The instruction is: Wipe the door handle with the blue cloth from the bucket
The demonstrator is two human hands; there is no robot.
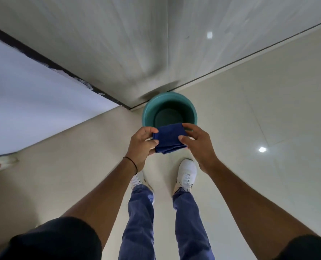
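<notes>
Surroundings: a teal bucket (170, 109) is set on the pale tiled floor (259, 113) at 12 o'clock, against the grey wall (118, 44); white shoes (186, 175) are seen at 6 o'clock below the hands.
Obstruction: the bucket's near rim is covered by the cloth.
Blue cloth (169, 138): folded, dark blue, held over the bucket's near edge.
Left hand (141, 145): the cloth's 9 o'clock edge is pinched.
Right hand (198, 142): the 3 o'clock edge is gripped by thumb and fingers.

- An indoor corridor or entry area of a building; whether home or office cannot be told.
- Glossy cream floor tiles (259, 91) with thin grout lines mirror round ceiling lights (262, 149).
- A pale, grey-streaked wall panel (118, 44) meets the floor along a dark joint.
- A teal bucket (148, 113) stands on the floor against that wall.
</notes>
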